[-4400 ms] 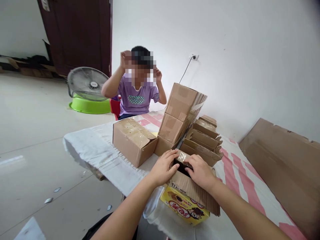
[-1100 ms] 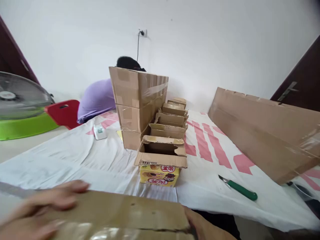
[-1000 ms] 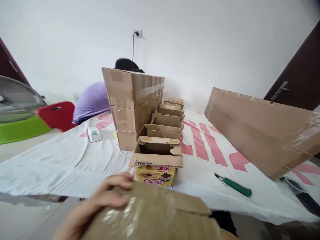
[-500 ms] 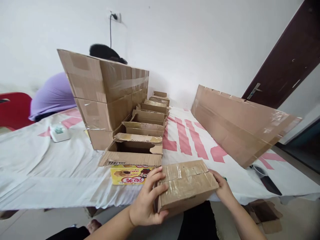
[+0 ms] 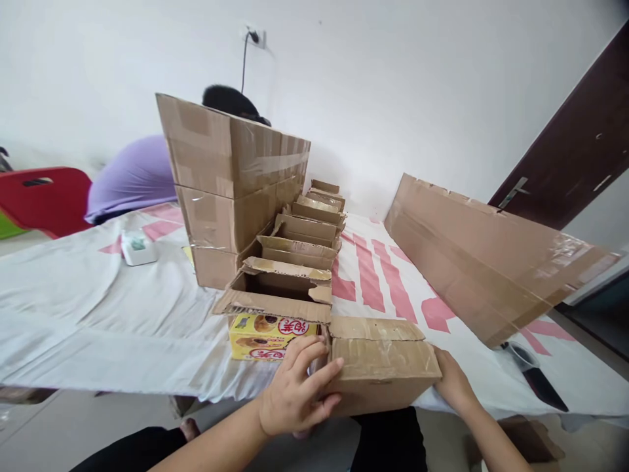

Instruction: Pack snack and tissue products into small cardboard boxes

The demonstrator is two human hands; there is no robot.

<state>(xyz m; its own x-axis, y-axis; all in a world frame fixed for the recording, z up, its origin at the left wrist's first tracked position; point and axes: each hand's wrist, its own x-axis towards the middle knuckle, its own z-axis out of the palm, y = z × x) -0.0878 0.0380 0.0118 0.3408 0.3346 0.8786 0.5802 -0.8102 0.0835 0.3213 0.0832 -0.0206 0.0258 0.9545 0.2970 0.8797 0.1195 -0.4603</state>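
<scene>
A small brown cardboard box (image 5: pixel 386 370) with shiny tape on its top sits at the table's front edge, between my two hands. My left hand (image 5: pixel 302 387) grips its left end, fingers on the top corner and thumb lower down. Around the right end curls my right hand (image 5: pixel 452 380), its fingertips partly hidden behind the box. Just left of it lies a yellow printed carton (image 5: pixel 268 337), partly covered by my left fingers. Behind that carton stands an open cardboard box (image 5: pixel 280 308) with its flaps spread.
Several open boxes (image 5: pixel 307 229) run back toward the wall beside a tall cardboard stack (image 5: pixel 206 190). A large cardboard panel (image 5: pixel 491 255) leans at right, near a tape dispenser (image 5: pixel 538 377). Behind the stack, a person in purple (image 5: pixel 135 170) bends near a red chair (image 5: pixel 49 200).
The small box has turned straighter, its front side showing more, and both hands have moved with it. More of the yellow carton's top is visible. The whole view has shifted.
</scene>
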